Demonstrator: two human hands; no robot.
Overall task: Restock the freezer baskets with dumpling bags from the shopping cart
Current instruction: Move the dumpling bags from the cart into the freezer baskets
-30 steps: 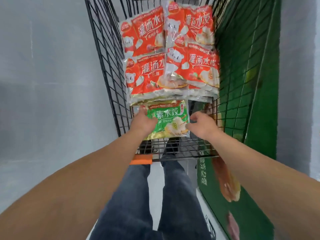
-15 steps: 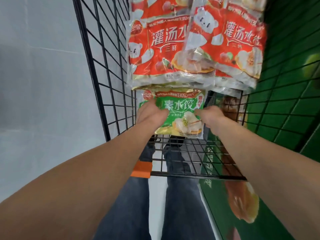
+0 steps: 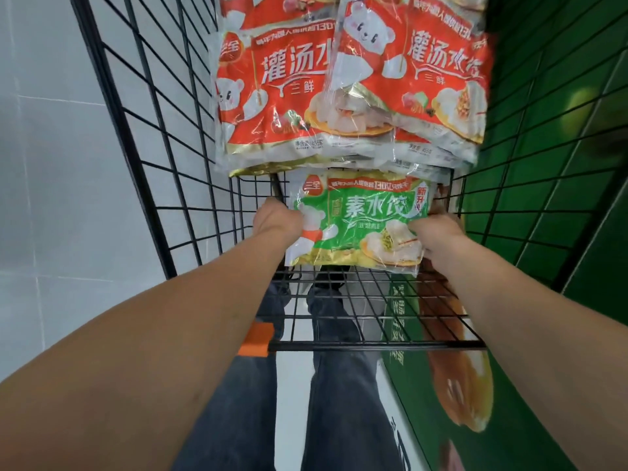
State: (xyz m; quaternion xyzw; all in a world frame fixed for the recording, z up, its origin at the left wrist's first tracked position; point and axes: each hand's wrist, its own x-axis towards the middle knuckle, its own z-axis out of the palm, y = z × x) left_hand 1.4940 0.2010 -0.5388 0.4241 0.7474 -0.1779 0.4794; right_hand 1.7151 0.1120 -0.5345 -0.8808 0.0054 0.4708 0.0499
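On the left, the black wire wall of the shopping cart (image 3: 163, 137) rises against a pale tiled floor. The person's left hand (image 3: 276, 222) grips the left edge of the green dumpling bag (image 3: 360, 222), fingers curled under it and out of sight. The bag lies near the cart's close end, its far edge tucked beneath a stack of red dumpling bags (image 3: 343, 90) that overlaps it from above. The right hand (image 3: 436, 236) pinches the bag's right edge, with the thumb on the printed face near the pictured dumplings. To the right stands a green panel (image 3: 557, 171), likely the freezer's side; no baskets are visible.

The main risk appears to be the overlap: pulling the green bag straight out could drag the red stack forward and tumble it. The slick plastic film may also slip from an edge-only grip, and a corner could snag on the wire mesh during the lift.
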